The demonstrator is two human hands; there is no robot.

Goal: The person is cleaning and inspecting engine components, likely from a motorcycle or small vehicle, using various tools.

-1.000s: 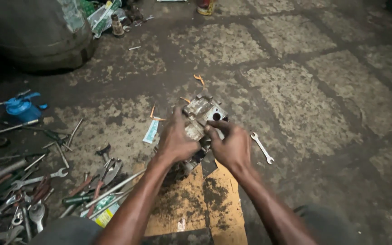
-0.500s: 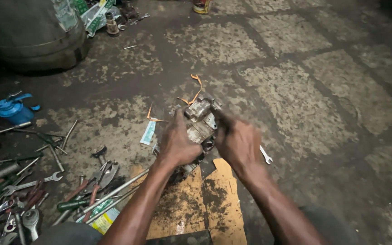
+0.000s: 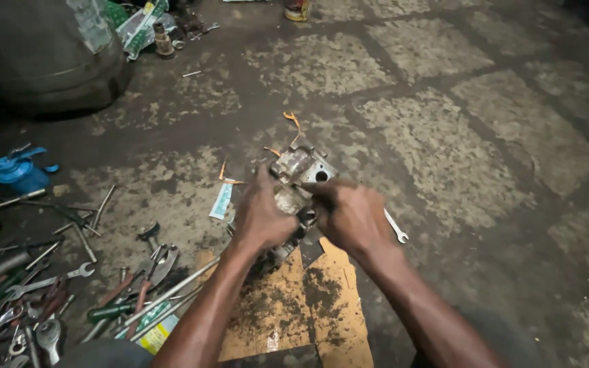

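A grimy grey metal engine part (image 3: 300, 169) is held over the stained paving in the middle of the head view. My left hand (image 3: 262, 217) grips its left side from below. My right hand (image 3: 350, 215) clasps its right side, fingers curled over the top near a round hole. The part's lower half is hidden behind both hands. A stained piece of cardboard (image 3: 294, 310) lies on the ground under my forearms. A small spanner (image 3: 397, 227) pokes out just right of my right hand.
Several spanners, pliers and rods (image 3: 69, 286) litter the ground at the left. A blue oil can (image 3: 20, 172) stands further left. A big dark drum (image 3: 42, 54) fills the top left corner. A small white-blue sachet (image 3: 221, 202) and orange scraps (image 3: 293, 121) lie near the part.
Both hands have shifted slightly on the metal part, turning it, and my right hand now covers more of its right side. The view has drifted a little.
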